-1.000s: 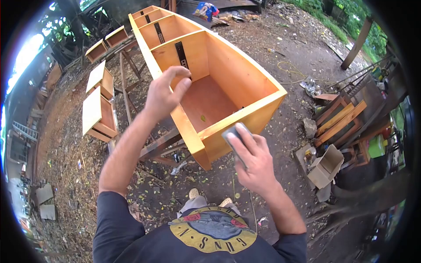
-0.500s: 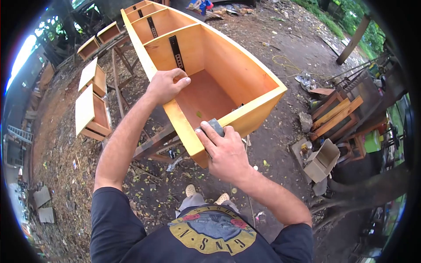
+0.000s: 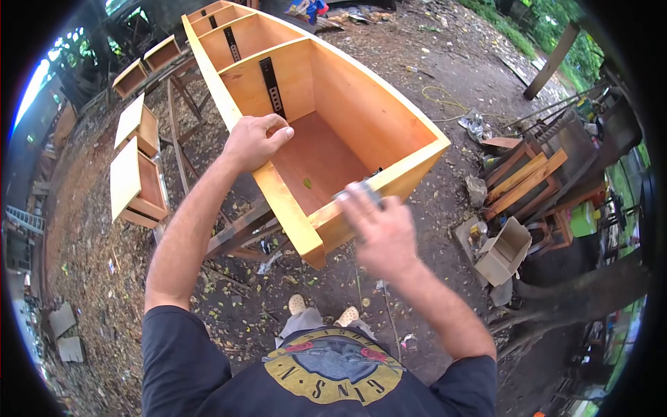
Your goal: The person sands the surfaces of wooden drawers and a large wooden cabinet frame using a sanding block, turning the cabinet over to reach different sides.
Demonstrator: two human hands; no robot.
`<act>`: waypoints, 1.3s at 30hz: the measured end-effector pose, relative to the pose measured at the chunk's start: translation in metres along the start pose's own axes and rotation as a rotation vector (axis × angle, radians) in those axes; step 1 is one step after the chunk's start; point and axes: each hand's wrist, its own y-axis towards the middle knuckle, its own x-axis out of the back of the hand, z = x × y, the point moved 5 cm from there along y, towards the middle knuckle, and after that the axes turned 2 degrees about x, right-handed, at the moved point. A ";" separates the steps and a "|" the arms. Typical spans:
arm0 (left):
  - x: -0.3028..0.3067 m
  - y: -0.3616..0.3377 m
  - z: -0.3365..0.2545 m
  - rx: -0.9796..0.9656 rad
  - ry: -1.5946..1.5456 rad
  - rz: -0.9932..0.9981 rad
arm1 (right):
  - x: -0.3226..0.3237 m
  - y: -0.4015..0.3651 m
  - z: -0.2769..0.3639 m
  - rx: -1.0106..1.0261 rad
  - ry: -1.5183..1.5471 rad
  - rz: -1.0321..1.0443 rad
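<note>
A long, pale orange-yellow wooden cabinet (image 3: 379,111) lies with its open compartments facing up, and dark metal drawer slides (image 3: 272,87) show on its dividers. My left hand (image 3: 253,142) is closed over the left rail beside the nearest compartment, its fingers curled and partly hidden. On the near end panel, my right hand (image 3: 382,233) presses a grey sanding block (image 3: 368,193) along the top edge; hand and block are blurred by motion. A small green leaf (image 3: 307,183) lies on the compartment's reddish-brown bottom.
Several drawers (image 3: 139,182) stand to the left beside a wooden trestle (image 3: 177,132). To the right are a cardboard box (image 3: 504,251), a stack of wood pieces (image 3: 526,182) and a stone (image 3: 476,190). A yellow cord (image 3: 445,97) lies on the leaf-strewn ground.
My right hand has slid the sanding block rightward along the end panel, away from the near left corner. My left hand stays on the left rail. The view has shifted slightly.
</note>
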 end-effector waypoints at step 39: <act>0.001 0.003 -0.007 0.111 0.078 0.036 | 0.003 0.055 0.005 0.205 -0.004 0.380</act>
